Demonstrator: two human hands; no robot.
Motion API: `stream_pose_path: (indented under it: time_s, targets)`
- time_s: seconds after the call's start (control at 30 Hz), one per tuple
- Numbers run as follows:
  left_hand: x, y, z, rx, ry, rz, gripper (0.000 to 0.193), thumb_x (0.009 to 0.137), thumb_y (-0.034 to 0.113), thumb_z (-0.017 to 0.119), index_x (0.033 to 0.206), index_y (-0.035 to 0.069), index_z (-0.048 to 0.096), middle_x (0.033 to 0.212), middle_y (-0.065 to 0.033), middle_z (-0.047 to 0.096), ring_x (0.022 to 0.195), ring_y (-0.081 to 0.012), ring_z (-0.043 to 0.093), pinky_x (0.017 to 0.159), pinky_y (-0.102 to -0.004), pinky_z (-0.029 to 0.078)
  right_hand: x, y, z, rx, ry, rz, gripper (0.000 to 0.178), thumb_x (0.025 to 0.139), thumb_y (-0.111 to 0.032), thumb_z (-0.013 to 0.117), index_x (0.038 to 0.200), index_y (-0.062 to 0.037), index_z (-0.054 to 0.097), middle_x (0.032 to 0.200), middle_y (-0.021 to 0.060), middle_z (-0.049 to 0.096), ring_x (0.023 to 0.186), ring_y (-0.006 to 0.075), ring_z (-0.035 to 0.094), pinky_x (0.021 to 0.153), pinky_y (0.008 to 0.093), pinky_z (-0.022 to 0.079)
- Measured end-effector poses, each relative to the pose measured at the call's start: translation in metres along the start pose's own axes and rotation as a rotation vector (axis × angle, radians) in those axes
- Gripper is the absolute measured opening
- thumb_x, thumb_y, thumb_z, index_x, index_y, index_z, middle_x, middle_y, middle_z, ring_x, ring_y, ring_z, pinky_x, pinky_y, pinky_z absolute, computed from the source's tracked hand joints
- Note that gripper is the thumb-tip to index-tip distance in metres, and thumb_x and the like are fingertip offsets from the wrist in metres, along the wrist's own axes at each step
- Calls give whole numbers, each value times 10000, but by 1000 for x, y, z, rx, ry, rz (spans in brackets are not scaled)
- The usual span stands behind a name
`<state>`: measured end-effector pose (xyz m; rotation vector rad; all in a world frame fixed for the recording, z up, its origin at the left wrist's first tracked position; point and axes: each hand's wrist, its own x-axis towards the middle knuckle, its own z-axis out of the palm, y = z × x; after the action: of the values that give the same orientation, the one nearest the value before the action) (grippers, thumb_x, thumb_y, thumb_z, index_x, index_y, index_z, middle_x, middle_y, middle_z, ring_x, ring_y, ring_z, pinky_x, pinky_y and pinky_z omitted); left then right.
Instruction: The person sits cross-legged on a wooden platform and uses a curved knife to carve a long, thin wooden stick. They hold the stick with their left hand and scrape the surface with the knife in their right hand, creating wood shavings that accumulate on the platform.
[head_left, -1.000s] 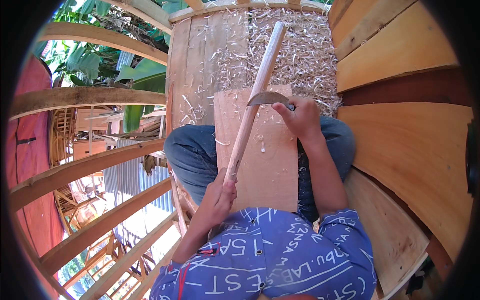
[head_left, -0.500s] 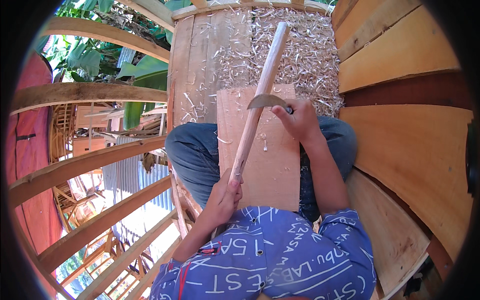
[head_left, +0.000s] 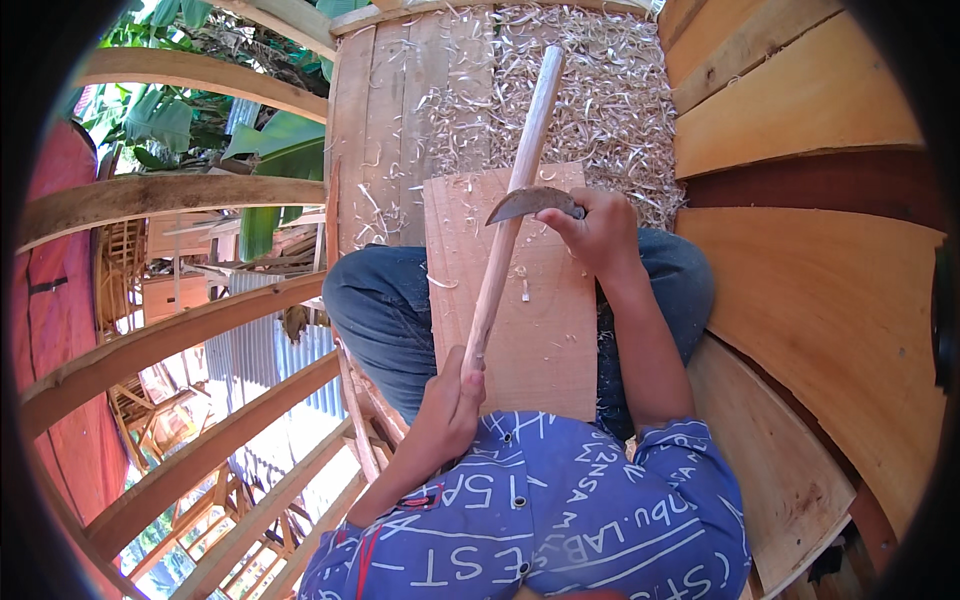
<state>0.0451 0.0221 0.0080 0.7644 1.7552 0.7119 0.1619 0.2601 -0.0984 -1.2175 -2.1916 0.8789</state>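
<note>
"How far along does it look?"

"Well on, I'd judge. The stick [head_left: 502, 240] is pale and smooth over most of what shows, and shavings [head_left: 620, 110] lie thick at 1 o'clock. A small dark mark shows low down, near the left hand [head_left: 450, 405]; what the grip covers, I can't tell."

"Where is the stick, and who has it?"

"Above the board [head_left: 545, 320] between the knees [head_left: 365, 300], far tip just past 12 o'clock. The left hand is wrapped round its near end, between 6 and 7. The right hand [head_left: 605, 228], at 2, is closed on the handle of a curved knife [head_left: 530, 203], thumb stretched toward the blade, which lies across the stick, apparently touching."

"And round about?"

"Floor planks [head_left: 385, 130] with scattered shavings at 11, wooden rails [head_left: 180, 195] at 9, wall boards [head_left: 820, 260] at 3."

"Anything in the way?"

"Nothing I can see between blade and stick. The left hand covers the near end, and rails and wall boards hem in both sides."
</note>
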Motion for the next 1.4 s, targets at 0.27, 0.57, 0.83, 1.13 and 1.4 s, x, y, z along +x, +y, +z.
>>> stream_pose_path:
  time_s: [0.27, 0.57, 0.83, 1.13, 1.4]
  targets:
    - [-4, -10, 1, -6, -5, 36, 428, 1005, 438, 306, 1030, 25, 416, 602, 0, 396, 491, -66, 360, 434, -232, 310, 4, 1, 1, -39, 8, 5, 747, 653, -785, 593, 563, -43, 595, 462, 117, 508, 472, 302, 578, 459, 392, 446]
    - [-8, -10, -1, -106, -43, -4, 431, 1002, 448, 319, 1041, 29, 415, 604, 7, 384, 484, -60, 342, 426, -221, 292, 7, 6, 3, -78, 47, 13, 746, 645, -793, 589, 568, -52, 596, 487, 128, 528, 503, 316, 594, 473, 394, 460]
    - [-13, -13, 0, -91, -75, 2, 424, 1004, 432, 326, 1015, 19, 422, 624, 7, 396, 488, -62, 351, 429, -228, 297, 9, 16, 6, -75, 203, -67, 727, 778, -715, 550, 582, -15, 570, 467, 121, 472, 467, 271, 544, 483, 369, 410]
    - [-26, -23, -16, -191, -91, -76, 376, 1014, 377, 318, 996, 23, 442, 626, -23, 424, 515, -104, 402, 477, -267, 346, 32, 53, -17, 287, 268, 330, 720, 925, -606, 424, 528, -6, 443, 471, 32, 401, 479, 118, 379, 481, 341, 324]
    - [-5, -18, -34, 100, 225, 74, 324, 978, 328, 438, 1009, 6, 444, 695, -142, 517, 617, -208, 531, 592, -326, 425, 3, 1, -6, 226, 44, 58, 682, 826, -623, 575, 568, 9, 564, 449, 129, 463, 436, 240, 483, 481, 376, 394]
